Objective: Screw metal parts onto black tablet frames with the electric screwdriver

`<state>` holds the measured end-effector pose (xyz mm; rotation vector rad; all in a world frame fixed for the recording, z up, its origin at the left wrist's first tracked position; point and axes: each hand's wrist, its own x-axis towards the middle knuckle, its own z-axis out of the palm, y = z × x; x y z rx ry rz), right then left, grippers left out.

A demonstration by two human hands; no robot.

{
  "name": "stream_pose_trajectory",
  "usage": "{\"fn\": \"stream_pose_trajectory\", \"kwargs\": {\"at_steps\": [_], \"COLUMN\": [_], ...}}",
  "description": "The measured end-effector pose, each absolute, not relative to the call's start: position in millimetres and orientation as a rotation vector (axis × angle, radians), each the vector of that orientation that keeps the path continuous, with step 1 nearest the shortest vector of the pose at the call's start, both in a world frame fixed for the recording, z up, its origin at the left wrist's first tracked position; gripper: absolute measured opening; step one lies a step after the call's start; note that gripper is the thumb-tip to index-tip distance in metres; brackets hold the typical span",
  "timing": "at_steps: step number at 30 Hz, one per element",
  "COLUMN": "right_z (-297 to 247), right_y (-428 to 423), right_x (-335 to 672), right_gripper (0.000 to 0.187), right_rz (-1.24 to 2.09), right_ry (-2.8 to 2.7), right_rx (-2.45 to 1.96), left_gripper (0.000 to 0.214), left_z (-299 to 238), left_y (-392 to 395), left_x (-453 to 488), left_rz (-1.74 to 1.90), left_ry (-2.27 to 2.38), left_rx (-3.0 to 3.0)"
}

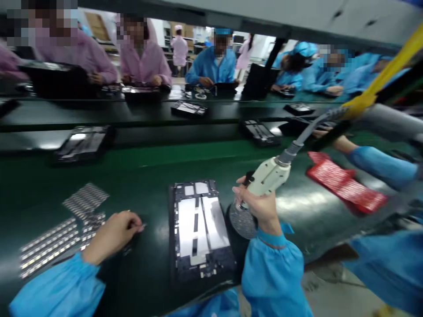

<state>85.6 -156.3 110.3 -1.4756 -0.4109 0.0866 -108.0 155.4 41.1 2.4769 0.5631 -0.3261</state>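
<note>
A black device frame with a pale inner plate (200,231) lies flat on the dark green bench in front of me. My right hand (259,207) is closed round a cream electric screwdriver (269,176), its grey cable rising to the upper right. The tool's tip hangs over a round mesh dish (242,222) just right of the frame. My left hand (114,233) rests on the bench left of the frame, fingers pinched together on something too small to name. Strips of small metal parts (62,233) lie beside that hand.
A conveyor (148,145) runs across the middle, carrying more black trays (84,143) (259,132). A co-worker's blue sleeve (380,165) and a red sheet (345,187) are at right. Several people in pink and blue coats sit at the far side.
</note>
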Motion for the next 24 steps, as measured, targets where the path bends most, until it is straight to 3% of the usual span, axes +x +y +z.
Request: {"fn": "stream_pose_trajectory", "kwargs": {"at_steps": [10,20,24], "right_z": [67.5,55.7,55.8], "right_y": [-169.9,-165.1,-164.5], "right_x": [102.0,106.7,105.3], "right_gripper": [0.027,0.024,0.019], "right_rz": [-0.022,-0.004,-0.006], "right_ry": [-0.282,-0.294,-0.277], "right_rx": [-1.481,-1.531,-1.521], "left_gripper": [0.032,0.03,0.046], "left_z": [27.9,18.0,18.7], "left_y": [160.1,161.8,157.1], "left_x": [-121.4,-127.2,-130.3], "left_rz": [-0.375,-0.325,-0.15], "left_ry": [0.594,0.542,0.538], "left_rx": [2.605,2.623,2.561]}}
